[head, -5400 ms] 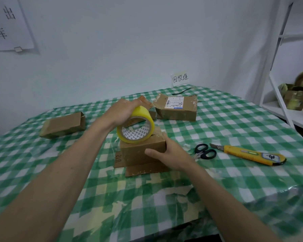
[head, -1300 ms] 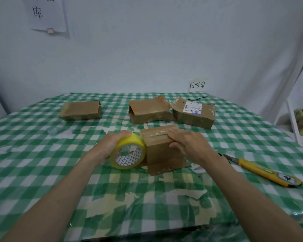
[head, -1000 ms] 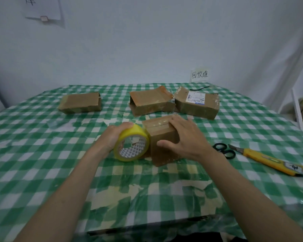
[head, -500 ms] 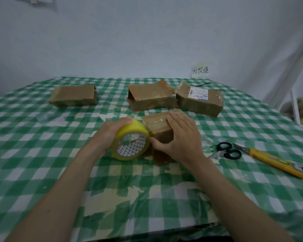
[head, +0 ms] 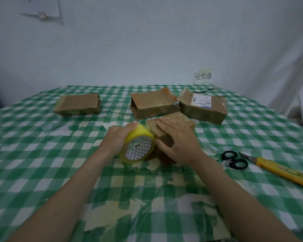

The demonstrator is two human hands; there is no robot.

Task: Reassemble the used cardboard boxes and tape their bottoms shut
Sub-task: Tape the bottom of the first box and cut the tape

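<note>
Gripped tape [head: 138, 143] in left hand [head: 116, 139] against mid-table box [head: 168, 130], pressed down by flat right hand [head: 177, 141]; three boxes [head: 152, 104] toward far table [head: 33, 154] edge, scissors [head: 233, 159] and knife [head: 283, 172] toward right edge.

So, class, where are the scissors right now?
On the table's right side lie the scissors, between the right hand and the yellow knife.
</note>
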